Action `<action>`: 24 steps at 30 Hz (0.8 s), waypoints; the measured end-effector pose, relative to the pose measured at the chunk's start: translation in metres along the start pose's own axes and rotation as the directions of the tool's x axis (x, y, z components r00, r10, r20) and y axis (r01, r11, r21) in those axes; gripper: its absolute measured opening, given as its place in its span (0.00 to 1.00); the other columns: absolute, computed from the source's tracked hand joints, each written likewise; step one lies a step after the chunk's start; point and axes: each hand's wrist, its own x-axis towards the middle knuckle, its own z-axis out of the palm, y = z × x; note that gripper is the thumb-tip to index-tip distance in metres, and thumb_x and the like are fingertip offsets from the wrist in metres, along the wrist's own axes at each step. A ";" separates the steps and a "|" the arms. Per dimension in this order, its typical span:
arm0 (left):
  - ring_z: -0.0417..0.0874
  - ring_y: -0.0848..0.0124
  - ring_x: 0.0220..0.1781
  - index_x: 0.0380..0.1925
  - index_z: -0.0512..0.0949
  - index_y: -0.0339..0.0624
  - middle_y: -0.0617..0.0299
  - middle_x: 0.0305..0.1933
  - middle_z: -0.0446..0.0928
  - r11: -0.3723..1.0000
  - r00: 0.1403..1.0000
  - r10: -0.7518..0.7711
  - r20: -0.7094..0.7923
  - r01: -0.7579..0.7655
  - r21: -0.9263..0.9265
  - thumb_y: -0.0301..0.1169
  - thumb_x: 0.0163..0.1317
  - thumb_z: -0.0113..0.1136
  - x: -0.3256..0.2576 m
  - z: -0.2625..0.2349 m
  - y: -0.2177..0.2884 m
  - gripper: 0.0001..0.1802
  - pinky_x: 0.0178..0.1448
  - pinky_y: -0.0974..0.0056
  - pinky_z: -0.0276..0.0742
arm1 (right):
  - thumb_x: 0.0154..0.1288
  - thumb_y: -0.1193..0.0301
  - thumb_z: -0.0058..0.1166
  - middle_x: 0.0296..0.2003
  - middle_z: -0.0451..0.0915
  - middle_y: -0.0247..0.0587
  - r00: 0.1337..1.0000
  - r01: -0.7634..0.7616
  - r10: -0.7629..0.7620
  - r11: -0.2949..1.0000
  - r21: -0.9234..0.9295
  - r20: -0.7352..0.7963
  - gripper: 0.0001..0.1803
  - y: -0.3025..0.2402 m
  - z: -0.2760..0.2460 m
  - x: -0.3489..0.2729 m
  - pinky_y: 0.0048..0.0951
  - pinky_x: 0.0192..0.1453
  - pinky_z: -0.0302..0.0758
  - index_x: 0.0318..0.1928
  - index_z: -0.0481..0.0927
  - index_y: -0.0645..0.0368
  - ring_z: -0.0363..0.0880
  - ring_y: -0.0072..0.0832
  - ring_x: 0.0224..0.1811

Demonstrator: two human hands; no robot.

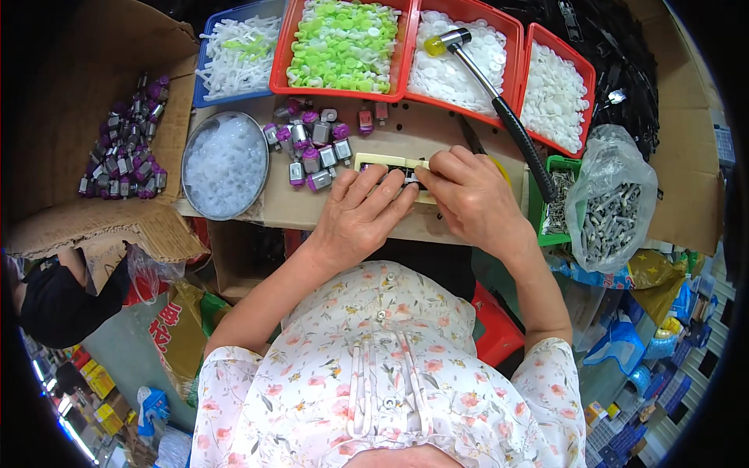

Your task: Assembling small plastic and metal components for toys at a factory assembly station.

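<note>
A long cream plastic housing (374, 158) with dark and metal parts inside lies on the cardboard worktop in front of me. My left hand (355, 218) rests its bent fingers along the housing's near side and holds it there. Closed in a pinch, my right hand (477, 199) presses its fingertips into the right end of the housing. Whatever sits between those fingertips is hidden. Small silver motors with purple ends (320, 140) lie loose just beyond my left hand. A hammer (499, 101) with a black grip and a yellow face lies across the trays beyond my right hand.
Red trays hold green pieces (343, 47) and white discs (460, 66); a blue tray (204, 78) holds white sticks. A round dish (226, 164) of clear parts stands left. More motors (129, 156) fill a carton. At right are a green bin (538, 210) and a plastic bag of metal parts (612, 210).
</note>
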 end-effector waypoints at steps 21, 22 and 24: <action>0.76 0.60 0.56 0.46 0.84 0.43 0.60 0.53 0.77 0.999 0.999 -0.019 -0.046 0.020 0.030 0.27 0.51 0.64 0.000 0.004 0.004 0.20 0.55 0.55 0.68 | 0.40 0.80 0.63 0.41 0.75 0.37 0.996 0.070 -0.070 0.998 0.005 0.056 0.24 0.005 -0.003 -0.001 0.37 0.44 0.74 0.45 0.81 0.64 0.75 0.38 0.46; 0.76 0.60 0.56 0.46 0.84 0.43 0.60 0.53 0.78 0.999 0.999 -0.033 -0.038 0.034 0.014 0.27 0.52 0.67 0.000 0.005 0.003 0.19 0.54 0.53 0.69 | 0.40 0.80 0.63 0.41 0.75 0.37 0.998 0.046 -0.046 0.999 -0.010 0.053 0.24 0.007 -0.003 0.000 0.37 0.44 0.74 0.45 0.81 0.64 0.75 0.38 0.46; 0.76 0.59 0.55 0.45 0.84 0.44 0.60 0.53 0.78 0.999 0.999 -0.036 -0.040 0.037 0.032 0.28 0.52 0.70 -0.002 0.003 0.003 0.18 0.54 0.52 0.70 | 0.39 0.79 0.64 0.44 0.75 0.35 0.986 0.094 -0.100 0.994 0.051 0.134 0.26 0.010 -0.002 0.004 0.36 0.44 0.73 0.46 0.81 0.62 0.74 0.37 0.48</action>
